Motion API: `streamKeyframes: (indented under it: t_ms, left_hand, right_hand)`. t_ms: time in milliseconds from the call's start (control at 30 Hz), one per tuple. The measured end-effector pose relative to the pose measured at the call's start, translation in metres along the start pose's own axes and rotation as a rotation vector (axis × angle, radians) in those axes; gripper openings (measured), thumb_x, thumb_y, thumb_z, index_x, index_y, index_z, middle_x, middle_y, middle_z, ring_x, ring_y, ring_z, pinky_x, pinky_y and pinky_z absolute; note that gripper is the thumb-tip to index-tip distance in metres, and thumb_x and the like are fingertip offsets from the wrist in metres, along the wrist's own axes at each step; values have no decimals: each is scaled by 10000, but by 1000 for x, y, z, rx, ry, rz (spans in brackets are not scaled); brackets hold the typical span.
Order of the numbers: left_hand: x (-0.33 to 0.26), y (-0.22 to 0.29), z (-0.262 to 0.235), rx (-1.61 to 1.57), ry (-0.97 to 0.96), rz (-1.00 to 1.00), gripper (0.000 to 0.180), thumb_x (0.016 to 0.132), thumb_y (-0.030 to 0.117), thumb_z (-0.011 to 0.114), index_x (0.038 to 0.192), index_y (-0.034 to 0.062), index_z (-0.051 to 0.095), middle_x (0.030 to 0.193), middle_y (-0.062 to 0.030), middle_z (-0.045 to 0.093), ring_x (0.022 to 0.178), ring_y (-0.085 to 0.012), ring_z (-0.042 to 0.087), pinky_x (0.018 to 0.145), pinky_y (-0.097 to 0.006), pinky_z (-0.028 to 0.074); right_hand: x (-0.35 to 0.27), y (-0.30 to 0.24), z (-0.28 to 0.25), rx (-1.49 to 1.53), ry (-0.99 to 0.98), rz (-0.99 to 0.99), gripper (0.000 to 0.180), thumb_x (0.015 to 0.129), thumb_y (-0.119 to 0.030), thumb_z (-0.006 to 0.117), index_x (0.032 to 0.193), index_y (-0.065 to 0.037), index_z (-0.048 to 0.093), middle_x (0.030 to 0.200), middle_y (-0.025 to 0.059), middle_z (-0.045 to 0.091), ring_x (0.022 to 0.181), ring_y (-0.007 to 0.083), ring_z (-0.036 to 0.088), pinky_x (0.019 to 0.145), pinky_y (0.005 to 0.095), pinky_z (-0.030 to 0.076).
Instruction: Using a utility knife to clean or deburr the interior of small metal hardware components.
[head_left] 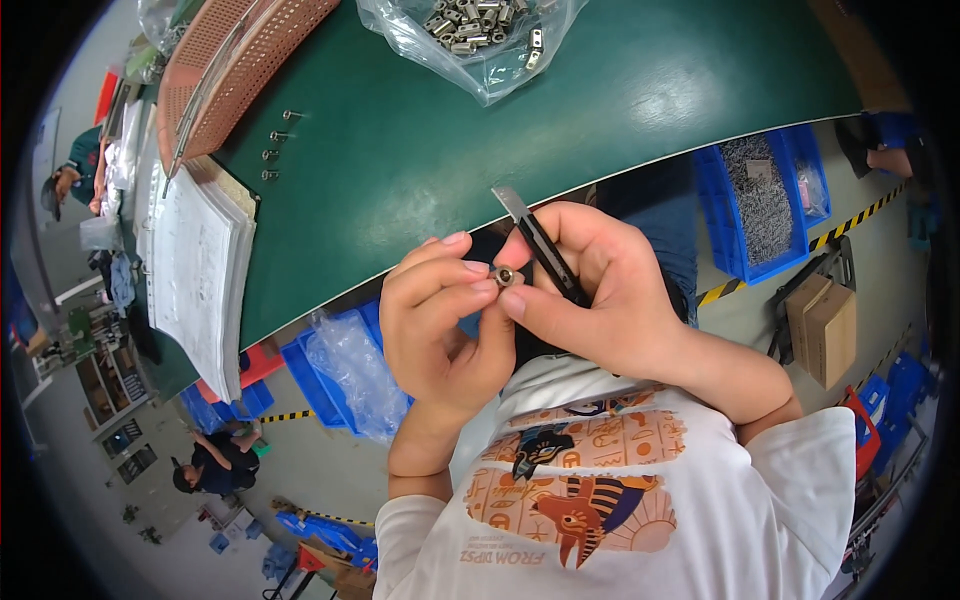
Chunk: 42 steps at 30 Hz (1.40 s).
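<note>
As I watch remotely, the left hand [445, 325], just left of centre, steadies the small metal fitting [505, 275] at mid-frame, while the right hand [610, 290], right of centre, pinches that piece and also clasps a black knife [543, 248]. I'd hold the fitting firmly and angle the knife away from the left hand.

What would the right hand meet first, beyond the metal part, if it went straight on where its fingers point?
Most likely the left hand, just across the metal part from the right hand. Depth is uncertain in this view.
</note>
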<state>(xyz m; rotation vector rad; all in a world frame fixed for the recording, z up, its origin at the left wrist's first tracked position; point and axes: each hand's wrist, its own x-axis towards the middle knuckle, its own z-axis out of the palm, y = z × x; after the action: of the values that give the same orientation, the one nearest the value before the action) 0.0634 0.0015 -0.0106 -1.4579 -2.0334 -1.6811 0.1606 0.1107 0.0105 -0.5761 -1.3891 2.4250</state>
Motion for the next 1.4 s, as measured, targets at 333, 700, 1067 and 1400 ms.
streamKeyframes:
  t_ms: [333,700,1067,1400]
  left_hand:
    - [7,20,1,-693,-27,-490,195,804,-13,590,981,-4,508,950,-142,562,990,-246,555,861,-347,455]
    - [6,25,-2,-915,-74,-789,230,855,172,603,979,27,474,965,-104,562,882,-153,540,815,-275,436]
    - [7,30,1,-945,-49,-812,192,887,171,566,973,26,474,906,-78,583,855,-135,553,791,-256,447]
    - [3,6,-8,-1215,-87,-748,196,827,40,604,995,-18,520,1015,-175,594,930,-189,587,833,-297,471]
  right_hand:
    - [-2,4,-5,146,-74,-124,215,815,33,601,1007,-3,512,863,-12,545,715,-5,476,630,152,385]
    - [-7,-2,-6,113,-92,-114,219,820,23,614,1016,6,518,903,1,575,766,1,509,689,151,414]
    - [-9,-3,-5,48,-65,-117,221,814,21,632,1000,-4,516,880,5,583,743,6,520,668,151,421]
    - [-6,-6,-8,-160,3,-198,195,782,-42,673,944,-14,568,759,-15,559,611,4,448,530,167,363]
